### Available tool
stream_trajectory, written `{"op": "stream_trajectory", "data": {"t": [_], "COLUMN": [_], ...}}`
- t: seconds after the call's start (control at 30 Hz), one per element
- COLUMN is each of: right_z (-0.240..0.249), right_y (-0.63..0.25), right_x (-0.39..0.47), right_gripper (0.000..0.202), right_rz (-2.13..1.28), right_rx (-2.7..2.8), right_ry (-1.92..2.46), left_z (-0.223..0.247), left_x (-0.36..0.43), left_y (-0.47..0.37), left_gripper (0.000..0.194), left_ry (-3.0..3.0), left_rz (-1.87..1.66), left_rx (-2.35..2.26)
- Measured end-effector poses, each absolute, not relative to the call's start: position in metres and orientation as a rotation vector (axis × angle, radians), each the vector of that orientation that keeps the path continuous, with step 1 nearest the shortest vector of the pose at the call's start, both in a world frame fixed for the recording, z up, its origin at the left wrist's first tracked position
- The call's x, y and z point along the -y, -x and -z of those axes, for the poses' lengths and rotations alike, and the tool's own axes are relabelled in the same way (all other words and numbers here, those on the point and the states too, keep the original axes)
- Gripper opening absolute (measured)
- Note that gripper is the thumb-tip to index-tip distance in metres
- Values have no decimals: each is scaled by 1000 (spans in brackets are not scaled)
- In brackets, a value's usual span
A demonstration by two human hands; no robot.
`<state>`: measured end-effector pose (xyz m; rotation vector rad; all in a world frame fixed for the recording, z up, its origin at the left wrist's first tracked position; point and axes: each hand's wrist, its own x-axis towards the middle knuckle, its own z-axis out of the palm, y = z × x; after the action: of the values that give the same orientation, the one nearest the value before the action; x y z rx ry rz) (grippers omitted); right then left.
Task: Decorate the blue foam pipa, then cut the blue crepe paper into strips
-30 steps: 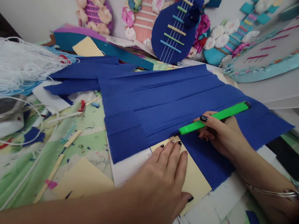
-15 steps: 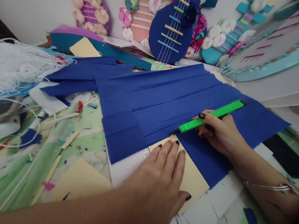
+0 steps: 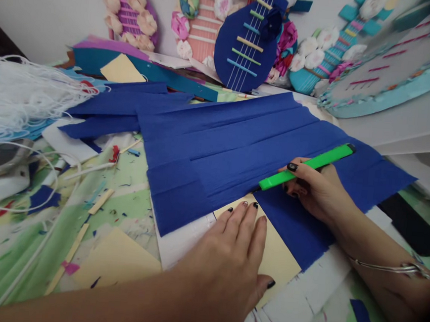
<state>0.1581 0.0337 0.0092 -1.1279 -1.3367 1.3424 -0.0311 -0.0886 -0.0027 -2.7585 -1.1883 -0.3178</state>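
A wide sheet of blue crepe paper lies over a white board. My left hand presses flat on a cream card, its fingertips near the card's upper edge. The card rests on part of the blue sheet and the board. My right hand grips a green utility knife, whose tip is down at the card's top corner, beside my left fingertips. The blade itself is too small to make out clearly.
White string is heaped at the left, above a phone. Another cream card and paper scraps lie at lower left. Decorated paper instruments, one dark blue, stand at the back. A black strip lies at right.
My right hand and the green knife have shifted very slightly to the right. My left hand stays in place on the cream card.
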Motion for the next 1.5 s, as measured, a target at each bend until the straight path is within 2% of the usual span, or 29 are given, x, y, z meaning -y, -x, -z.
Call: {"op": "stream_trajectory", "data": {"t": [1.5], "right_z": [-8], "right_y": [-167], "right_x": [-39], "right_gripper": [16], "right_rz": [-1335], "right_rx": [1346], "right_ry": [1166], "left_z": [2], "left_x": [90], "left_y": [31], "left_gripper": [62], "left_ry": [2780], "left_rz": [269], "left_rx": [1201]}}
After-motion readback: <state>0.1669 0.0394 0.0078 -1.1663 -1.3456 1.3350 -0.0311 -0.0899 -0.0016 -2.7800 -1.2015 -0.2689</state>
